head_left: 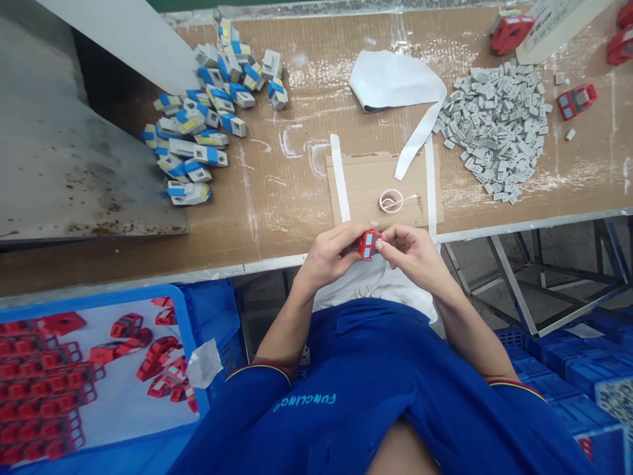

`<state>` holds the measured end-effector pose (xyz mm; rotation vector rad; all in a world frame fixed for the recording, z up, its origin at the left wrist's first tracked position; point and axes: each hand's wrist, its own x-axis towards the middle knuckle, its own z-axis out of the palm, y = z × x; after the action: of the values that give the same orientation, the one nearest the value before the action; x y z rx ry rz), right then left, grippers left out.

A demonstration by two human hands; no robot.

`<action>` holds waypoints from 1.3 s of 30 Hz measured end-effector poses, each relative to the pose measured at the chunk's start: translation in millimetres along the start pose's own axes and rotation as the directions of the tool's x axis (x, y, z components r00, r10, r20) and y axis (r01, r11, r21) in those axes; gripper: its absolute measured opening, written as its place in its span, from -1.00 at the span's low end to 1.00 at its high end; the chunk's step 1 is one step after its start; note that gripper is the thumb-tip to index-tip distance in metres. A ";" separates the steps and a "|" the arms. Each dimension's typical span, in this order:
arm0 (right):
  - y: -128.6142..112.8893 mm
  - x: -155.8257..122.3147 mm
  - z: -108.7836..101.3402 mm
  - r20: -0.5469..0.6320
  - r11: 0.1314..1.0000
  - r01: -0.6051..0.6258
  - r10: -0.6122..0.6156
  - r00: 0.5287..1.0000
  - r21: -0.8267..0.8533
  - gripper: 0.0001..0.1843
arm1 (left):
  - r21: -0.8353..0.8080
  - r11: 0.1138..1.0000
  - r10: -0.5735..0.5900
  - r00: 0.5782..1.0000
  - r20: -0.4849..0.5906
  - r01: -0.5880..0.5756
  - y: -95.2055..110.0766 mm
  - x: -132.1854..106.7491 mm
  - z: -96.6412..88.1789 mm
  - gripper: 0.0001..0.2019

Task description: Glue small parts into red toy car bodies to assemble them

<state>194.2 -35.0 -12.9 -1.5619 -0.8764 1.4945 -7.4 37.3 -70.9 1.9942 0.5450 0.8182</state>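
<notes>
Cardboard-topped, the workbench point(291, 198) has a blue tray point(184, 316) of red toy-car bodies point(39, 382) beside its front edge, at the left. Near that edge's middle, the left hand point(330, 254) grips a red toy car point(368, 245) lying between both hands and touching each, its long axis masked by fingers. The right hand's point(413, 254) bent fingertips meet its right side; whether they pinch anything is hidden. Beyond, a small cup point(381, 201) holds a cotton swab point(408, 198).
</notes>
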 end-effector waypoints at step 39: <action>-4.6 6.0 -12.7 0.172 0.990 -0.126 0.113 0.979 0.065 -0.52 | 0.036 0.999 0.034 0.999 0.013 -0.035 -2.9 1.2 -2.1 -0.54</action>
<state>207.4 -28.5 -11.5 -1.4719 -0.8215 1.7454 -8.4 40.7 -72.1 2.0458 0.5233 0.8217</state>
